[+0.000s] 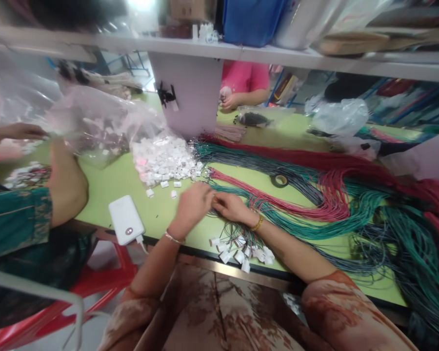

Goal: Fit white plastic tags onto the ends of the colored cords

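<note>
My left hand (193, 204) and my right hand (233, 206) meet over the table, fingertips pinched together. Whatever lies between them is too small and blurred to make out. Just behind my fingers are the ends of the red wires (237, 186) and green wires (292, 226). A heap of white connectors (164, 158) spills from a clear plastic bag (146, 124) beyond my left hand, with a few loose ones on the tabletop. Below my right hand, near the table edge, lies a bunch of wires ending in white connectors (237, 251).
A white power bank (126, 220) with a cable lies at the left edge of the green table (98, 187). A roll of black tape (279, 181) rests among grey wires. A co-worker's arm (68, 180) is at left; another person (245, 83) sits opposite. A shelf (241, 52) crosses above.
</note>
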Demonstrator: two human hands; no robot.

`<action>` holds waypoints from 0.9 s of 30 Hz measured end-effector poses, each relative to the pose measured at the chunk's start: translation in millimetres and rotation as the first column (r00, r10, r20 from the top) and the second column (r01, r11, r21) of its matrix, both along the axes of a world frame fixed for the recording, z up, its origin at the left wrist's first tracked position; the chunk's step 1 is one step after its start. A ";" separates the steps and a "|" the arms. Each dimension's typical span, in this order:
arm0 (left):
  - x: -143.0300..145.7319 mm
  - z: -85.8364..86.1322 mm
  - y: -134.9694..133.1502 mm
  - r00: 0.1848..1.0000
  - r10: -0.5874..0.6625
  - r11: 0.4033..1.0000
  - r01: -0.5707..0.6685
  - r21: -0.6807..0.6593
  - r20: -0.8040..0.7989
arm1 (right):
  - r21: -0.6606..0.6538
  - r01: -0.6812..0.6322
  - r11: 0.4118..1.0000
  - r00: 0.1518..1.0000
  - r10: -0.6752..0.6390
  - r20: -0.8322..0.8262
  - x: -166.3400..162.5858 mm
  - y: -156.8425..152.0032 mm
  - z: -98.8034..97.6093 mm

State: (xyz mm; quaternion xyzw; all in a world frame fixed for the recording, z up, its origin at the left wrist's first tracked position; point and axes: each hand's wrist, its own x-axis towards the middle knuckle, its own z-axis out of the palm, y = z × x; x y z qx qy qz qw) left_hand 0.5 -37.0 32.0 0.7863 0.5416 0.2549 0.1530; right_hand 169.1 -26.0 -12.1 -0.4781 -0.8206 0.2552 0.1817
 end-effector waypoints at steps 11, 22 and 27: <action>-58.4 -22.6 24.4 0.888 0.436 0.887 -0.452 -0.096 -0.148 | -0.029 0.054 0.998 0.965 -0.060 -0.255 9.6 5.8 -1.0; -16.6 4.6 42.3 0.195 0.367 0.895 0.191 -0.402 0.910 | -0.167 0.029 0.985 0.773 -0.128 -0.622 -20.0 17.5 49.6; -6.8 -9.9 38.9 0.134 0.426 0.827 0.343 -0.446 0.895 | -0.121 0.121 0.985 0.800 -0.169 -0.575 -13.3 15.6 43.7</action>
